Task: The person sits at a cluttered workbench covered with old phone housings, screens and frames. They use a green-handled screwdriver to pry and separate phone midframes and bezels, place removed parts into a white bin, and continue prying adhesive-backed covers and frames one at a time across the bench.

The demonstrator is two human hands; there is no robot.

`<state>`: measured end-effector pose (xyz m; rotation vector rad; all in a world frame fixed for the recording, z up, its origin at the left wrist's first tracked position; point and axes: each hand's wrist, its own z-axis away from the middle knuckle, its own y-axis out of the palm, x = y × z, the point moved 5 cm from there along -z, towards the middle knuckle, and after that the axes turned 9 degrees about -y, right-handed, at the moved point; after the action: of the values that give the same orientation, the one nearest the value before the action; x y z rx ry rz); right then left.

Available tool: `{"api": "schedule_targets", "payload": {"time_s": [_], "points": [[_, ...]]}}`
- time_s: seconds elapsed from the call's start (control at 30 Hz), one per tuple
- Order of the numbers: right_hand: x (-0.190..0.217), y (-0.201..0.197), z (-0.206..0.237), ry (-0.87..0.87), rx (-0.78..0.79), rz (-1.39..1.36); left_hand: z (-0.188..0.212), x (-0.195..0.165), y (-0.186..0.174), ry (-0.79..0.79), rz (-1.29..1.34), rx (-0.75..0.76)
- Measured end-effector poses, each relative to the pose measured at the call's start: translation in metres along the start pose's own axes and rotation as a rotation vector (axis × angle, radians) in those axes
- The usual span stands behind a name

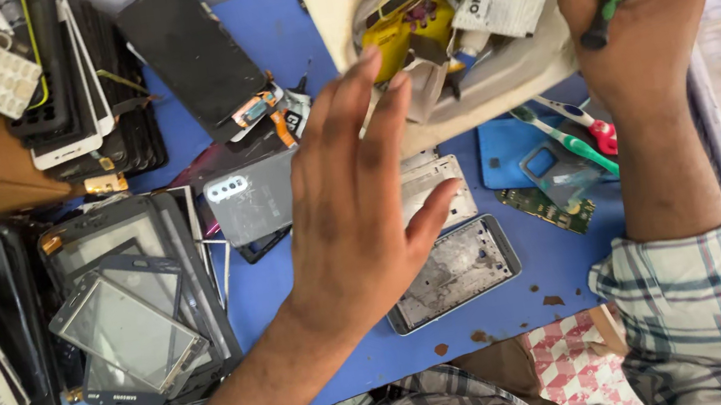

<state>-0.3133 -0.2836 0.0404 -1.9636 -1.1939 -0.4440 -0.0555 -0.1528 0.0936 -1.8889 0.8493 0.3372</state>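
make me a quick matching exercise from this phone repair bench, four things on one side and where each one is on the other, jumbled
Things
1. green-handled tool
2. metal phone frame
3. toothbrushes
4. cardboard box

Places
A. far left, holding stacked phone parts
B. gripped in the right hand
C. on the blue mat, below the left hand
D. beside the right wrist, on a blue pad

Pairs: 1-B, 2-C, 3-D, 4-A

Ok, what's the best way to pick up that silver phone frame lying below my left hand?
Pinch the phone frame across its two long edges at the lower right end, coming from above. It lies flat on the blue table, and that end is clear of your left hand.
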Motion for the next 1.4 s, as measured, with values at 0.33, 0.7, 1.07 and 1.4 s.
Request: {"api": "schedule_targets", "payload": {"time_s": [0.33,0.7,1.07,1.4], "points": [[0.026,0.027,0.009,0.044,-0.041,-0.121,-0.019,0.024,0.025,-0.116,-0.216,-0.012],[0.045,0.036,0.019,-0.241,0.006,-0.125,-0.012,0.034,0.033,-0.021,-0.278,-0.229],[0.055,0.049,0.041,-0.156,-0.103,-0.146,-0.01,0.025,0.034,0.03,-0.345,-0.233],[0.066,0.054,0.049,-0.185,-0.097,-0.128,-0.012,0.036,0.032,0.046,-0.321,-0.295]]}}
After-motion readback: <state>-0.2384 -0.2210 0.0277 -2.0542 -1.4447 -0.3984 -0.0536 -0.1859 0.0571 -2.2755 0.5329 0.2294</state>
